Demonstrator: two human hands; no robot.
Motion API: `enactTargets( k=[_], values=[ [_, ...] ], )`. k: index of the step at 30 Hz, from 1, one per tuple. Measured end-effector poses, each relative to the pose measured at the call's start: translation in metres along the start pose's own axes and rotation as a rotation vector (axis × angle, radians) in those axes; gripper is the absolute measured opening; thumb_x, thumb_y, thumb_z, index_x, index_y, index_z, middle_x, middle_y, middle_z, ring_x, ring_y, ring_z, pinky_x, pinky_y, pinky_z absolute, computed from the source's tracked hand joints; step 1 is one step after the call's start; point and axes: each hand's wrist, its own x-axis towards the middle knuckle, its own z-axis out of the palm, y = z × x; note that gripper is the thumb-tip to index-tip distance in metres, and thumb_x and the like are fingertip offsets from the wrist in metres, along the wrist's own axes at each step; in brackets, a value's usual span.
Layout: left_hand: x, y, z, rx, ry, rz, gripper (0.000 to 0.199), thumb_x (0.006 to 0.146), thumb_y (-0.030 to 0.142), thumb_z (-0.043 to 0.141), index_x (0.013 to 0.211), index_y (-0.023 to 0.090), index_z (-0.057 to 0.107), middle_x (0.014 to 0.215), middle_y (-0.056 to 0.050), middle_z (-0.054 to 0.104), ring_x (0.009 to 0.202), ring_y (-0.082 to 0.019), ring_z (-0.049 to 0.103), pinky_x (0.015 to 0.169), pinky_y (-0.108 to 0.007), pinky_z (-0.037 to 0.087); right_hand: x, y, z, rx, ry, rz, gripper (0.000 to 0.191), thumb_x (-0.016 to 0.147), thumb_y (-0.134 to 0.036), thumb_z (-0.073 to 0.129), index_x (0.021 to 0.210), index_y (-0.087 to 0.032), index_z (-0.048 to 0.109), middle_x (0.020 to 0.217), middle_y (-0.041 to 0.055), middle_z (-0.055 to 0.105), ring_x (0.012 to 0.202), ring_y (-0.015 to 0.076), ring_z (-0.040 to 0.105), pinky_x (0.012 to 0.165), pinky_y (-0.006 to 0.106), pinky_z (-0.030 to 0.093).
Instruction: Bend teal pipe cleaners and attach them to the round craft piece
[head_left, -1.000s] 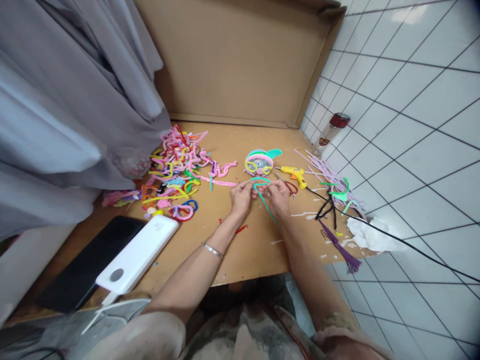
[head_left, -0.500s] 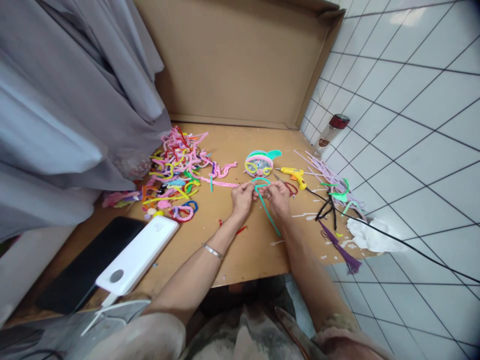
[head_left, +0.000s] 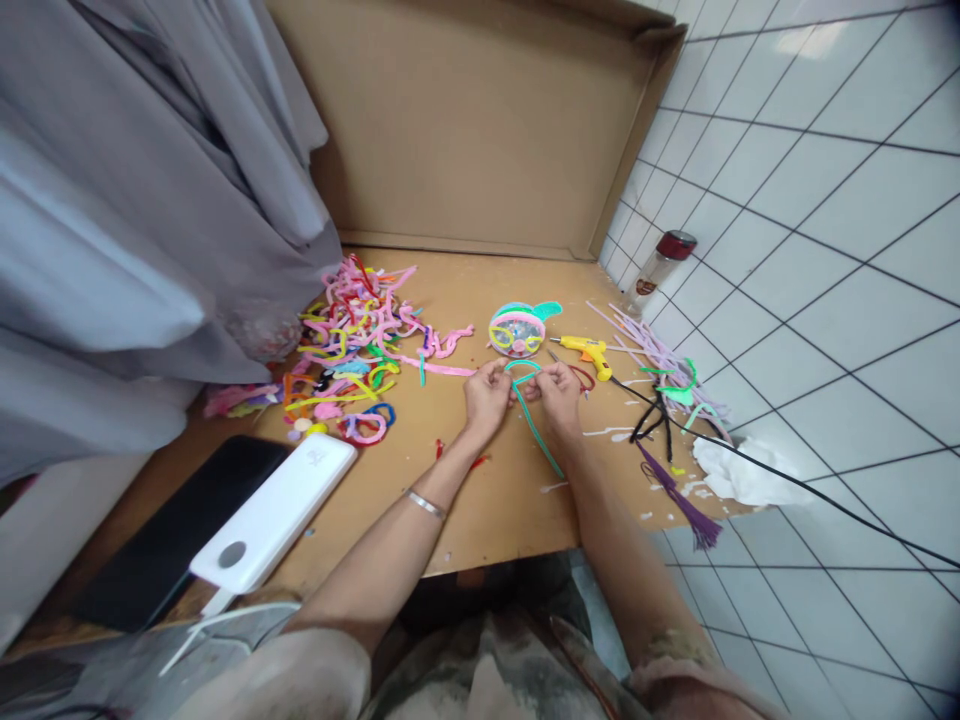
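Note:
A teal pipe cleaner (head_left: pixel 541 438) is bent into a loop at its top, and its straight tail slants down to the right over the table. On the loop's left side, my left hand (head_left: pixel 487 400) pinches it; my right hand (head_left: pixel 559 398) pinches the other side. Just beyond my fingers sits a round clear ornament (head_left: pixel 517 333) trimmed with pink, yellow and teal pipe cleaners. Scissors with red handles (head_left: pixel 583 378) lie partly hidden behind my right hand, and a yellow glue gun (head_left: pixel 586 352) rests to their right.
At the left is a tangled heap of colourful pipe cleaners (head_left: pixel 360 330). A white power bank (head_left: pixel 277 510) and a black slab (head_left: pixel 187 530) lie nearer. To the right are lilac stems (head_left: pixel 645 350), a purple tassel (head_left: pixel 682 500), white tissue (head_left: pixel 742 470) and a jar (head_left: pixel 660 270).
The teal loop between my fingers has shifted shape slightly, its crossing strand now slanting more. Both hands remain in nearly the same place.

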Motion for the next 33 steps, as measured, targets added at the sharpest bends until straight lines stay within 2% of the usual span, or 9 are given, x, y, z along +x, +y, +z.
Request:
enactTargets(
  k=[5,8,11,15,17,23,33],
  values=[
    [0.001,-0.001,-0.008,0.457,-0.042,0.322,0.020,0.087,0.019,0.052,0.072,0.017,0.065,0.067,-0.004,0.065,0.064,-0.016,0.059,0.068,-0.027,0.046,0.002,-0.003,-0.003,-0.082,0.001,-0.012,0.014,0.064,-0.026,0.061,0.071,-0.023,0.050,0.050,-0.0078,0.059,0.043,0.0101,0.053,0.045,0.021,0.044],
    [0.003,0.001,-0.012,0.614,-0.079,0.399,0.023,0.086,0.015,0.051,0.065,0.018,0.060,0.068,-0.006,0.064,0.068,-0.017,0.059,0.073,-0.028,0.044,0.002,-0.002,-0.003,-0.091,0.010,-0.033,0.012,0.063,-0.026,0.060,0.070,-0.023,0.050,0.049,-0.0081,0.058,0.043,0.0100,0.052,0.046,0.021,0.043],
    [0.005,0.003,-0.011,0.589,-0.024,0.366,0.021,0.083,0.014,0.052,0.063,0.020,0.055,0.062,-0.003,0.059,0.063,-0.016,0.054,0.069,-0.027,0.041,-0.002,0.000,0.001,-0.073,0.016,-0.062,0.011,0.063,-0.026,0.059,0.070,-0.023,0.051,0.049,-0.0081,0.059,0.045,0.0106,0.054,0.048,0.022,0.044],
    [0.006,0.007,-0.007,0.345,0.144,0.222,0.018,0.082,0.016,0.054,0.064,0.020,0.053,0.057,0.003,0.053,0.056,-0.014,0.049,0.063,-0.025,0.038,-0.009,0.001,0.009,-0.055,0.025,-0.094,0.011,0.063,-0.026,0.059,0.071,-0.023,0.052,0.052,-0.0070,0.061,0.049,0.0120,0.056,0.050,0.022,0.044],
    [0.004,0.009,-0.005,0.238,0.179,0.188,0.017,0.083,0.018,0.055,0.066,0.020,0.055,0.058,0.003,0.054,0.058,-0.014,0.049,0.063,-0.024,0.038,-0.011,0.001,0.012,-0.045,0.041,-0.111,0.010,0.064,-0.025,0.059,0.071,-0.023,0.053,0.053,-0.0070,0.061,0.050,0.0120,0.057,0.050,0.023,0.044],
    [-0.001,0.011,0.000,0.191,0.169,0.168,0.016,0.084,0.020,0.056,0.067,0.019,0.056,0.060,0.003,0.056,0.060,-0.013,0.051,0.065,-0.024,0.039,-0.010,-0.003,0.012,0.000,0.081,-0.127,0.011,0.064,-0.025,0.059,0.072,-0.023,0.051,0.054,-0.0071,0.063,0.051,0.0122,0.059,0.056,0.024,0.048],
    [-0.005,0.008,0.002,0.130,0.148,0.119,0.015,0.087,0.023,0.055,0.073,0.019,0.056,0.055,0.004,0.054,0.055,-0.013,0.052,0.062,-0.023,0.040,-0.009,-0.001,0.014,0.075,0.076,-0.099,0.013,0.066,-0.025,0.062,0.074,-0.023,0.051,0.057,-0.0061,0.066,0.052,0.0125,0.063,0.059,0.025,0.053]
  ],
)
